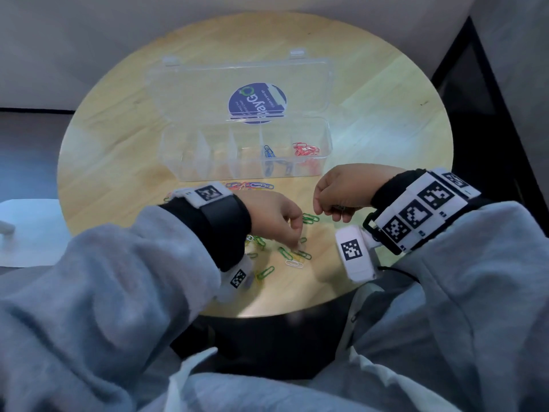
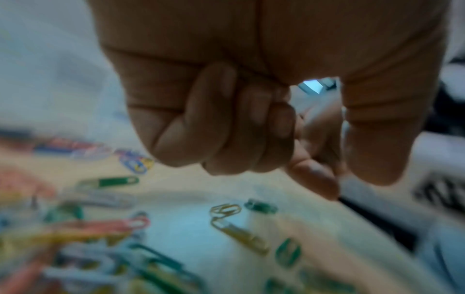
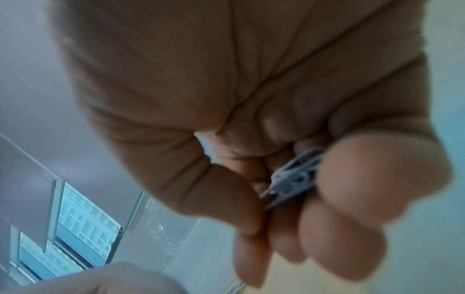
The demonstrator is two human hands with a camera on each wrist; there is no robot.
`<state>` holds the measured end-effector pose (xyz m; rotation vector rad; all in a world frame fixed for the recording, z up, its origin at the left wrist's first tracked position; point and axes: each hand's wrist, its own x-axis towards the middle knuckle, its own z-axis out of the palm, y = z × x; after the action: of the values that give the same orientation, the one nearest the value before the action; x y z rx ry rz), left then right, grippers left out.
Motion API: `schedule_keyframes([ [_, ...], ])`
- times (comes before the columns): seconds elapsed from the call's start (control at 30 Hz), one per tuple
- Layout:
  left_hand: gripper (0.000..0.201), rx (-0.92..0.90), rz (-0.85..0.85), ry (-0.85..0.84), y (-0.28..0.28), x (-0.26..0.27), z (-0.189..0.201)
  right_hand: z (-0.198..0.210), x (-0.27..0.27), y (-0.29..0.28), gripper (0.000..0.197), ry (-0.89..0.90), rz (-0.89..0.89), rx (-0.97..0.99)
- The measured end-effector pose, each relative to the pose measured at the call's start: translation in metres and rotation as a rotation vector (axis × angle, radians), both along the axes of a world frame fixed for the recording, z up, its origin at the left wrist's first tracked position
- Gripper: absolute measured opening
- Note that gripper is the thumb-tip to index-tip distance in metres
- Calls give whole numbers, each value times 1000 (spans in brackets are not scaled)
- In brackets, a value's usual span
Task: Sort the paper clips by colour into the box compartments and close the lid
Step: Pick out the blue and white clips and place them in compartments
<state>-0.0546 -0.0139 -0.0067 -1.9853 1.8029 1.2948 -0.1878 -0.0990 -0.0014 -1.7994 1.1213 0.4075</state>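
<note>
A clear compartment box (image 1: 208,171) stands on the round wooden table with its lid (image 1: 237,81) lying open behind it. Blue clips (image 1: 269,151) lie in the second compartment from the right, red clips (image 1: 306,149) in the rightmost. Loose clips are scattered in front, among them green (image 1: 310,218) and white (image 1: 294,264). My left hand (image 1: 297,237) hovers low over them. Its outer fingers are curled, and thumb and index (image 2: 319,183) point down with nothing between them. My right hand (image 1: 329,211) pinches a small bunch of white clips (image 3: 294,177).
A mixed row of clips (image 1: 249,185) lies against the box front. In the left wrist view a green clip (image 2: 260,206) and a yellow one (image 2: 239,236) sit below the fingertips. The table's near edge (image 1: 267,314) is close. A white surface (image 1: 29,230) lies left of the table.
</note>
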Motion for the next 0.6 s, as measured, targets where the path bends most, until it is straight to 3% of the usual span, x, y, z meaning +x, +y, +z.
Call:
schedule_keyframes([
  [0.07,10,-50,-129,-151,2,-7,-1,1,0,1,11,19,33,-20],
  [0.17,11,-87,-219,-223,3,-12,-4,2,-1,1,6,37,59,-46],
  [0.6,14,-114,-390,-300,8,-25,-12,4,-3,-1,13,34,56,-146],
])
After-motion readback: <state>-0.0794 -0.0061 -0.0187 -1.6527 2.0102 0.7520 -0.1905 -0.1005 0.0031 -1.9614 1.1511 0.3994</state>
